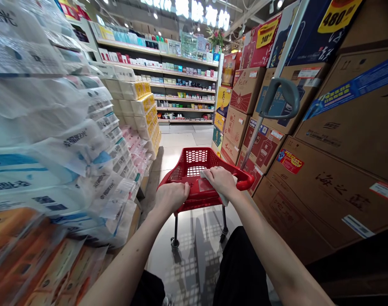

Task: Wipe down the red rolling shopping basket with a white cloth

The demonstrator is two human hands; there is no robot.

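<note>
A small red shopping cart (194, 163) with a mesh basket stands in a store aisle just ahead of me. My left hand (171, 196) is wrapped round the left part of its red handle bar (245, 183). My right hand (221, 180) rests closed on the right part of the bar, pressing a white paper or cloth (206, 174) against it. The basket looks to hold nothing that I can see.
Stacked packs of tissue and paper rolls (54, 144) crowd the left side. Brown and red cartons (334, 140) are piled high on the right, with a grey handle on a pole (281, 100) leaning there. Shelves of goods (181, 80) close the aisle's far end. Glossy floor (181, 140) runs ahead.
</note>
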